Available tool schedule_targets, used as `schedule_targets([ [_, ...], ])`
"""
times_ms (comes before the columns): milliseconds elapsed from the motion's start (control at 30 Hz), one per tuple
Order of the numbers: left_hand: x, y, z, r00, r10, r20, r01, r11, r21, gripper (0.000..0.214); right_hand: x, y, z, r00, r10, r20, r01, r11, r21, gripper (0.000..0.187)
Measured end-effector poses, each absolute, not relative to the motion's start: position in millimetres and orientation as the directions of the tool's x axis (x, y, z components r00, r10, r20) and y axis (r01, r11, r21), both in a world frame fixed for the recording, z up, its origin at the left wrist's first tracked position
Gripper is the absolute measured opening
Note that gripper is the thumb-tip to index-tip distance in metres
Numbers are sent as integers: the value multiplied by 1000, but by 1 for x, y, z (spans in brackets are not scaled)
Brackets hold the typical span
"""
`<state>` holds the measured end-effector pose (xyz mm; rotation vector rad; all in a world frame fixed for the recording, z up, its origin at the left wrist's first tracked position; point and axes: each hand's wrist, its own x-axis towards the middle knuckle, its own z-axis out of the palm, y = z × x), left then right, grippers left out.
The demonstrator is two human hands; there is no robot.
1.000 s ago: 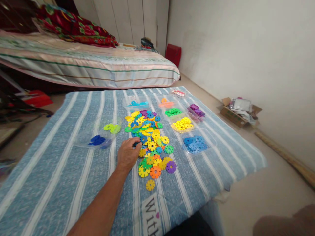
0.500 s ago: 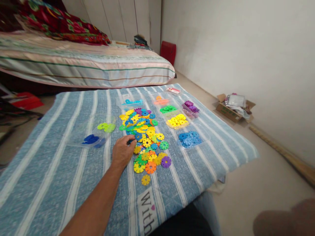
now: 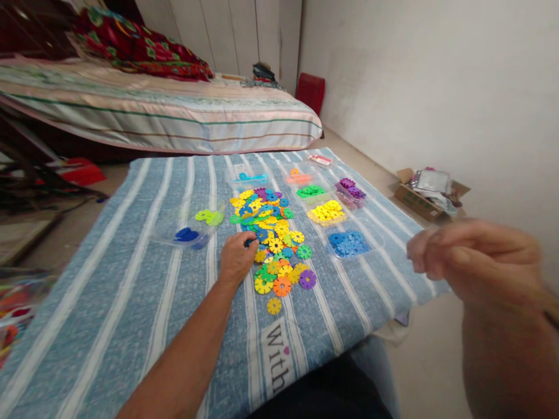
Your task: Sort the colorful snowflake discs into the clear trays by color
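My left hand point(image 3: 238, 256) rests at the left edge of a loose pile of notched plastic discs point(image 3: 275, 245) in mixed colours. Its fingers are curled round what looks like a dark blue disc point(image 3: 250, 242). At the right, my right hand point(image 3: 476, 265) hangs above the table's edge, blurred, with fingers bent together; anything in them is hidden. Clear boxes right of the pile hold yellow discs point(image 3: 327, 212), blue discs point(image 3: 348, 243), green discs point(image 3: 311, 191) and purple discs point(image 3: 350, 187). Left of it lie dark blue discs point(image 3: 187, 234) and lime discs point(image 3: 209, 217) in clear boxes.
A striped blue cloth point(image 3: 131, 279) covers the table. At the back stand boxes with light blue pieces point(image 3: 254, 179) and orange pieces point(image 3: 299, 178). Beyond is a bed point(image 3: 174, 116); a cardboard box point(image 3: 417, 201) sits on the floor by the wall.
My right hand has risen into view at the right from a blur at the lower corner. The view has turned slightly left; my left hand stays beside the pile.
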<state>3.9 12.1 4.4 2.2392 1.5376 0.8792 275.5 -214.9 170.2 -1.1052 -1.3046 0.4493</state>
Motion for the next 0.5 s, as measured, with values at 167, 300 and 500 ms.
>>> schedule_targets([
  [167, 3, 12, 1, 249, 907, 340, 730, -406, 549, 18, 269, -190, 140, 268, 899, 347, 231, 290, -929, 12],
  [300, 2, 12, -1, 249, 903, 351, 719, -415, 558, 17, 246, -178, 110, 185, 980, 77, 229, 33, -973, 19],
  [500, 0, 9, 0, 252, 904, 344, 706, -415, 573, 16, 199, -161, 74, 64, 990, -124, 352, -139, -926, 19],
])
